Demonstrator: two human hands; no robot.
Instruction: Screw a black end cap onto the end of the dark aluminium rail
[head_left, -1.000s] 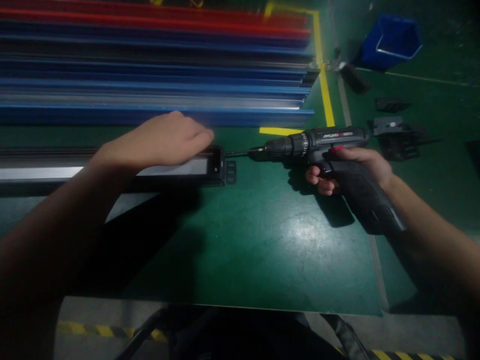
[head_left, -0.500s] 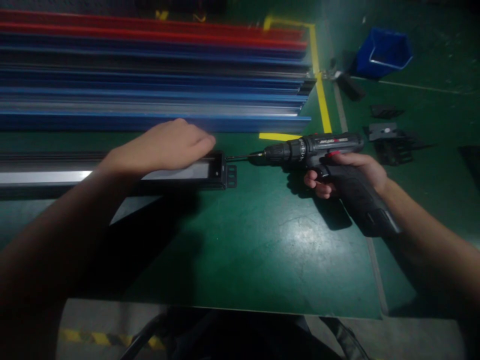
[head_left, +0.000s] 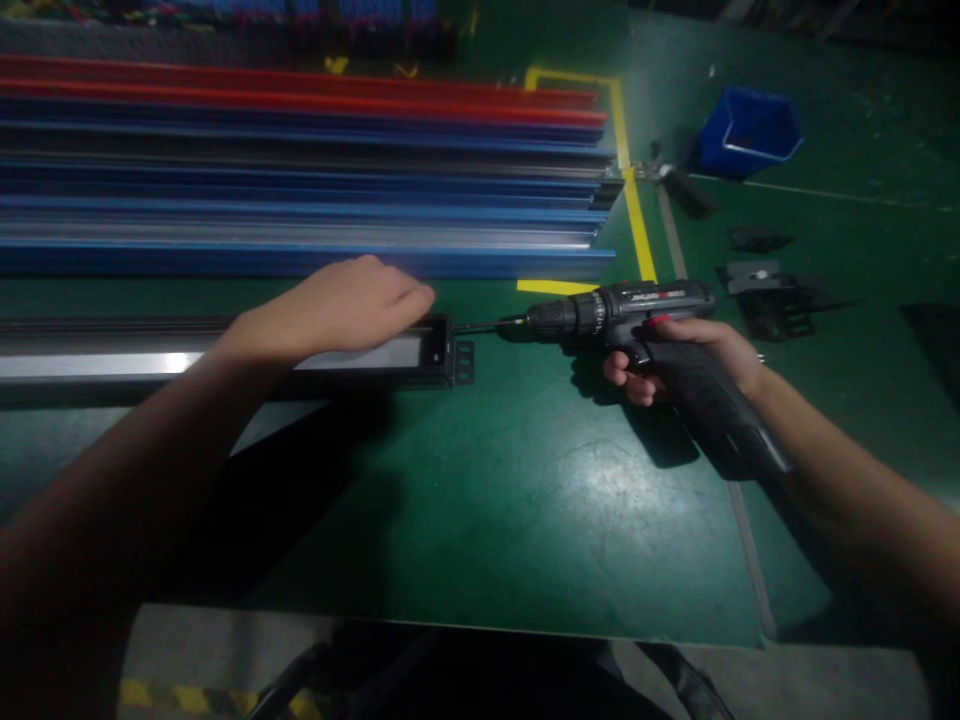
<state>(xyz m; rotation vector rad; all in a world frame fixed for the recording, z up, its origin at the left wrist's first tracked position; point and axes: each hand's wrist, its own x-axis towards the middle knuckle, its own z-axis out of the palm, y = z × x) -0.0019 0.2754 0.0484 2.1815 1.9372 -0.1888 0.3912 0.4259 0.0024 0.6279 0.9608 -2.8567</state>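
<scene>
My right hand (head_left: pixel 697 350) is wrapped round the grip of a black cordless drill (head_left: pixel 652 310). The drill lies level and points left. Its long thin bit (head_left: pixel 480 326) reaches the end cap (head_left: pixel 451 350) of a long black channel (head_left: pixel 367 380) with a pale strip inside. A slotted tab (head_left: pixel 466 362) juts from that end cap. Over the back edge of the channel, close to the capped end, my left hand (head_left: pixel 360 305) is closed on it, with most of its fingers hidden beneath the hand.
Red, blue and black long profiles (head_left: pixel 300 215) lie side by side behind the channel. At right, flat dark brackets (head_left: pixel 754 276) and a dark block (head_left: pixel 690 192) rest on the green table (head_left: pixel 525 520). A blue bin (head_left: pixel 750 135) stands farther back. Yellow tape (head_left: pixel 637 225) marks the surface.
The view has shifted slightly, so everything sits a little lower in the picture. Both hands keep their hold, and the bit stays at the end cap.
</scene>
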